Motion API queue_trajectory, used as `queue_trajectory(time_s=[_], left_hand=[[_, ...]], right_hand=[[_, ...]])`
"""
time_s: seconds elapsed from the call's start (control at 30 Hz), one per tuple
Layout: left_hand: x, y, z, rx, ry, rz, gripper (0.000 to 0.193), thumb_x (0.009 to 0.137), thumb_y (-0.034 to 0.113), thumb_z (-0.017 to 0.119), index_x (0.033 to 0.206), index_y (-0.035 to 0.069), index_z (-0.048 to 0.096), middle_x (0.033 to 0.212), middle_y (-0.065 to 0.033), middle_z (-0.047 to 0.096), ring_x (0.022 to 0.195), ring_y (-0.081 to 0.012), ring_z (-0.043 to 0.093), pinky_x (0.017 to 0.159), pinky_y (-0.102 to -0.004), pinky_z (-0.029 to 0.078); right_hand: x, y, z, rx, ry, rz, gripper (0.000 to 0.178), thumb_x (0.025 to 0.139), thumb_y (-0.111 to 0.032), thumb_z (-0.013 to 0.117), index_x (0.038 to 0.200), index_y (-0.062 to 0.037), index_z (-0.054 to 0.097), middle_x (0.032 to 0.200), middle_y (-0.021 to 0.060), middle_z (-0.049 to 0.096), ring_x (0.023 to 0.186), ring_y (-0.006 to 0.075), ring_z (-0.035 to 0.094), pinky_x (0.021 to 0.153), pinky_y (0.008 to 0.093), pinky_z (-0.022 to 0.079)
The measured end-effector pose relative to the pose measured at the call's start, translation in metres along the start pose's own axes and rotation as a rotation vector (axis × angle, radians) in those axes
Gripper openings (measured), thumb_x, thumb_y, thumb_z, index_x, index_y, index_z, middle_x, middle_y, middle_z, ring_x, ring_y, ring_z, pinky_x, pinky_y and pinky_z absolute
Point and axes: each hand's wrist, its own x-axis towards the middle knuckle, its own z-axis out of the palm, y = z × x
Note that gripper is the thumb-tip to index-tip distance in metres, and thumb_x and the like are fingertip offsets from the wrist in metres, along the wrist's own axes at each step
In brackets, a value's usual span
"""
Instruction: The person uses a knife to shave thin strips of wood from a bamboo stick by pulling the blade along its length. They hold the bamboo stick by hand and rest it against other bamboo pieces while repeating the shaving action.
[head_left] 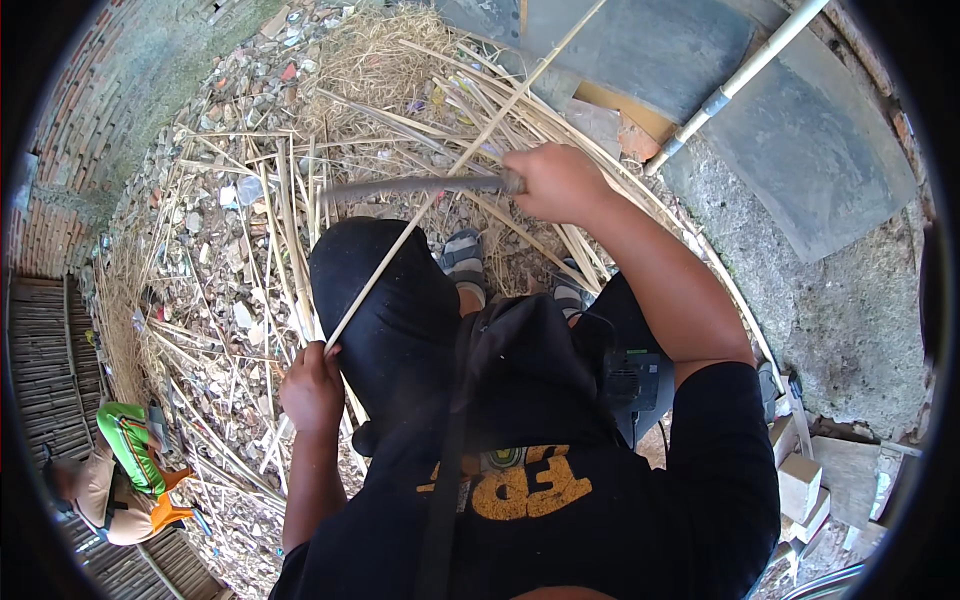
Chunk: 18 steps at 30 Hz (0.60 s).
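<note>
Diagonally, a long pale bamboo strip (385, 267) is running from 8 o'clock to just past 12, passing over a dark-clad left knee (345, 250) that is probably serving as its rest. At 8 o'clock the left hand (312, 390) is pinching the strip between thumb and curled fingers, apparently keeping it from sliding or turning; whether an end is lying hidden inside that grip, one cannot tell. At 1 o'clock the right hand (560, 183) is wrapping its fingers around the handle of a long blade (400, 187), which is pointing toward 10 o'clock and crossing the strip beyond the knee, a position likely sparing the leg. Blur is hiding which way the edge is facing and whether blade and strip are touching. Near the dial's centre, striped sandals (463, 258) are standing apart, seemingly for balance. Farther out, more strips (285, 220) are lying over rubble at 10 and 12 o'clock, with a heap of dry fibre (385, 55) sitting at 11. Toward 2 o'clock, grey sheets (820, 150) are lying beneath a slanting pale pole (760, 60), while pale blocks (800, 488) are resting at 4. Another person (130, 450), in beige and green, is appearing near the rim at 8 o'clock, well apart.
</note>
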Motion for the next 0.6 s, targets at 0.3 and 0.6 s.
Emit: queue_trajectory(time_s=[0.3, 0.6], left_hand=[[0.004, 0.002, 0.0, 0.054, 0.053, 0.023, 0.025, 0.095, 0.032, 0.065, 0.082, 0.011, 0.058, 0.071, -0.0106, 0.064, 0.062, -0.0363, 0.064, 0.053, -0.0473, 0.048], [0.01, 0.0, -0.006, -0.046, -0.089, 0.042, 0.032, 0.098, 0.032, 0.06, 0.078, 0.008, 0.053, 0.067, -0.0167, 0.062, 0.061, -0.0395, 0.064, 0.054, -0.0504, 0.047]], right_hand=[[0.005, 0.021, 0.005, 0.061, 0.054, 0.073, 0.025, 0.077, -0.018, 0.068, 0.101, -0.0125, 0.069, 0.086, 0.0142, 0.071, 0.088, 0.0348, 0.07, 0.077, 0.047, 0.056], [0.002, 0.033, 0.035, 0.199, 0.234, 0.058, 0.028, 0.075, -0.019, 0.072, 0.101, -0.0115, 0.068, 0.084, 0.0175, 0.07, 0.083, 0.0381, 0.069, 0.075, 0.0493, 0.055]])
